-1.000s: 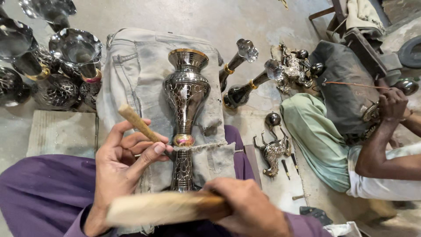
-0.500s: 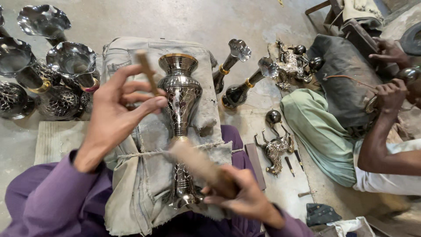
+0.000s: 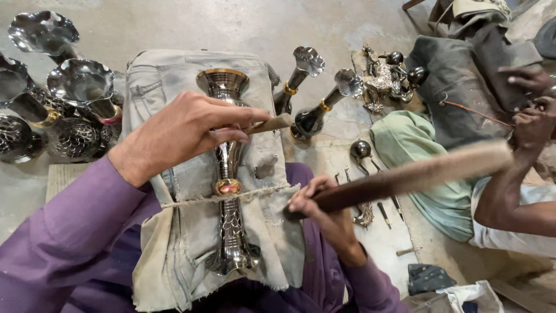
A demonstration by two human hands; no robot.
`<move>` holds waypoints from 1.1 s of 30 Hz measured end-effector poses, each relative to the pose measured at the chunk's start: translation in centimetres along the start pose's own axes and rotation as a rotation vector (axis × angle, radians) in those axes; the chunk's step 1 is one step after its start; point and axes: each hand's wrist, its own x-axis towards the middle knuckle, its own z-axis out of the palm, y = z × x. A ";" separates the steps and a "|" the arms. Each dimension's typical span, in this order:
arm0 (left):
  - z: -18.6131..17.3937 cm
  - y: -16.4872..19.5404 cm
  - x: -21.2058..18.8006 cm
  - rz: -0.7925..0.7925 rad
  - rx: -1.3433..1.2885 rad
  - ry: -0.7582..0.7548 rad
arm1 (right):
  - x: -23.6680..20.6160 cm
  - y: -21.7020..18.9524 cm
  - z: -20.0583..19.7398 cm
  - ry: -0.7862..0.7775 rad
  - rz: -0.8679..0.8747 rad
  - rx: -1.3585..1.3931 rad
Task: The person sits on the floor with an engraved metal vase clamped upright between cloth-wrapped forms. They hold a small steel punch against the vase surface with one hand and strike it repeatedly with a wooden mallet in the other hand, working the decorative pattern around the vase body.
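The tall engraved silver metal vase [image 3: 227, 174] lay lengthwise on a padded lap covered in pale worn denim cloth [image 3: 174, 243], bound across its brass collar by a frayed string [image 3: 255, 193]. The left hand [image 3: 185, 130] hovered over the vase's neck, fingers pinched together on a short wooden-handled chisel [image 3: 272, 123]; the hand hid the upper neck. The right hand [image 3: 324, 203] was clamped on a long dark wooden mallet [image 3: 417, 174], raised and motion-blurred (its far end crossed in front of a seated co-worker).

Fluted silver goblets and patterned bowls [image 3: 63, 98] crowded the left, partly cut off by the frame. Two dark brass-banded vases [image 3: 313, 93] lay beyond the cloth, near small ornate metal figures [image 3: 382, 78]. Small punches [image 3: 385, 211] lay on the floor, hard to make out. The co-worker's forearm [image 3: 509, 197] rested near a pale green garment [image 3: 428, 156]. The surface was stained grey concrete floor [image 3: 231, 26].
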 end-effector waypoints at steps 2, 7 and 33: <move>0.0 0.4 0.0 -0.032 0.043 -0.048 | -0.5 -0.2 -1.2 0.099 -0.055 -0.188; 0.0 1.1 0.3 -0.046 0.095 -0.091 | -0.8 -1.9 -2.9 0.437 -0.256 -0.705; 1.4 -0.4 -2.1 0.030 0.125 0.054 | 1.1 -7.1 -0.7 0.267 -0.397 -1.114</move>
